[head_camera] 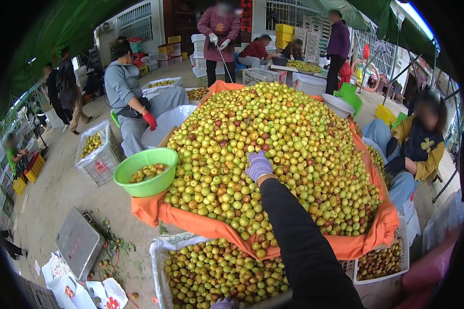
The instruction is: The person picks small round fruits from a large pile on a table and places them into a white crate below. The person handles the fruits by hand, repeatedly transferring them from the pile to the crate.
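A lavender knit glove covers my right hand (259, 166), which reaches out over a large heap of fresh jujubes (294, 127). Its fingers touch the fruit near the middle of the heap; whether they grip any is hidden. An orange cloth (208, 222) lies under the heap and hangs over its near edge. My left hand (226, 304), gloved alike, shows only in part at the bottom edge. It rests by the jujubes in a lined crate (160, 266) directly before me, and its fingers are out of sight.
At the heap's left corner stands a green plastic basin (145, 172) with some jujubes. A white crate (100, 154) and a platform scale (80, 243) are on the ground leftward. Co-workers sit left (129, 96) and right (413, 146); another person (218, 42) stands behind, holding a stick.
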`<state>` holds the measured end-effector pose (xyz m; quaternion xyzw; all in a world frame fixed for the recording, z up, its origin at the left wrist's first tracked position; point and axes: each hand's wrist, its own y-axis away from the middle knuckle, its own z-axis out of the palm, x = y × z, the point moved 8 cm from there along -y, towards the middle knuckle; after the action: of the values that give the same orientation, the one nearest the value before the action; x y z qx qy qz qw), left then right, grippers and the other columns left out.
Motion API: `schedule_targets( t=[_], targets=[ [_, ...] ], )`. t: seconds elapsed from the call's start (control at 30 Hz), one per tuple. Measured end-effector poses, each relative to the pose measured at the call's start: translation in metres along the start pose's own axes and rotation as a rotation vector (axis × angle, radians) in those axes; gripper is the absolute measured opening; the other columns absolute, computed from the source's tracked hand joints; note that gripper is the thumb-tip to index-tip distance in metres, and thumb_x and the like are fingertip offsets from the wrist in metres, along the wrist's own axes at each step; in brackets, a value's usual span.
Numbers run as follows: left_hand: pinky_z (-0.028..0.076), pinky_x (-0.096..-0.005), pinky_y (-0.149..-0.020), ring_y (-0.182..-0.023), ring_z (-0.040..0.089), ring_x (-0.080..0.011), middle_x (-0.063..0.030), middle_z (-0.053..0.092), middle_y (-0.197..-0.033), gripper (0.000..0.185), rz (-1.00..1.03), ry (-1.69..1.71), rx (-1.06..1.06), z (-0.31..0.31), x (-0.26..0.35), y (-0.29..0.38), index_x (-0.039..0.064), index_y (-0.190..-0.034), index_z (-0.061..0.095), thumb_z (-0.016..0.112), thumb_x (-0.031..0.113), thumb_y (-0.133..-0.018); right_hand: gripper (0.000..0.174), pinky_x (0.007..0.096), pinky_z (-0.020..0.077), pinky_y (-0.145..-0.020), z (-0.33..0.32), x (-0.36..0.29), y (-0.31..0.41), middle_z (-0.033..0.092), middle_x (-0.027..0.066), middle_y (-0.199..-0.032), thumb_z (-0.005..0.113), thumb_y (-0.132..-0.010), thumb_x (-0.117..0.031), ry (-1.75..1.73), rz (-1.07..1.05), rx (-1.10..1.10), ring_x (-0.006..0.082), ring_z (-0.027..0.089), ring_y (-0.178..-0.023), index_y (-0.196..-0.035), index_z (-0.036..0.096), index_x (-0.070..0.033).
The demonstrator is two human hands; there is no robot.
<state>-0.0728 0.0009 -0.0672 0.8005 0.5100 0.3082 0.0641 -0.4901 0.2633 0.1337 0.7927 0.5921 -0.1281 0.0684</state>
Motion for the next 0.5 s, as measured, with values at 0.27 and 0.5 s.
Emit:
schedule_targets(
  t=[0.27, 0.5],
  targets=[
    [0.048, -0.0473, -0.094, -0.109, 0.059, -0.0361, -0.0191, 0.064, -0.112, 0.045, -0.057, -0.055, 0.061, -0.034, 0.020, 0.018, 0.008, -0.113, 0.066, 0.047, 0.045, -0.094, 0.025, 0.0304, 0.0526, -0.054, 0.002, 0.085, 0.159, 0.064, 0.0127, -0.105, 0.067, -0.091, -0.025, -2.548, 0.222, -0.274, 0.0218, 0.066, -0.078, -0.108, 0.059, -0.009],
    [0.048, -0.0482, -0.088, -0.100, 0.061, -0.0380, -0.0197, 0.066, -0.100, 0.038, -0.040, -0.098, 0.233, -0.029, 0.021, 0.018, 0.005, -0.097, 0.069, 0.050, 0.038, -0.093, 0.042, 0.0348, 0.0544, -0.059, -0.059, 0.235, 0.322, 0.060, 0.0154, -0.123, 0.048, -0.097, -0.045, -2.724, 0.065, 0.040, 0.0280, 0.067, -0.090, -0.119, 0.057, -0.010]
  ],
)
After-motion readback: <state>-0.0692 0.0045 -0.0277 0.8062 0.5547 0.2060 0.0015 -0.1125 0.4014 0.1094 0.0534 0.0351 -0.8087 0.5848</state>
